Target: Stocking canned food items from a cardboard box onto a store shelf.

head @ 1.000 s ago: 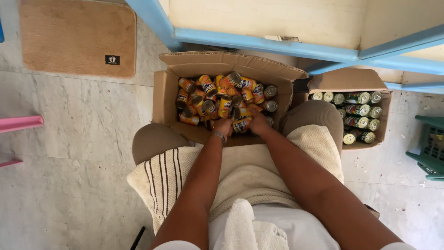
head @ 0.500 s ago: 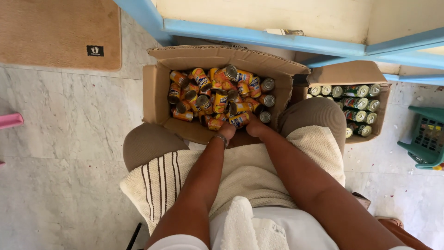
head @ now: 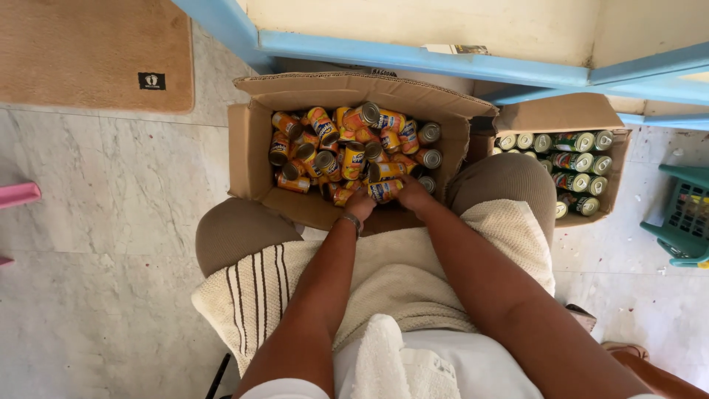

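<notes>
Both hands met on one small orange and yellow metal can (head: 386, 191) lying at the near edge of the brown cardboard box (head: 251, 148). The left hand (head: 360, 204) and right hand (head: 413, 195) gripped its two ends. More orange cans (head: 332, 144) were piled just beyond the grip.

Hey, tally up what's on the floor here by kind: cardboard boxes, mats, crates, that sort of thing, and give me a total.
Cardboard boxes: 2, the box of orange cans and the box of green cans
Brown door mat: 1
Green plastic crate: 1
Total: 4
Both hands, left hand and right hand, are on one orange can.
</notes>
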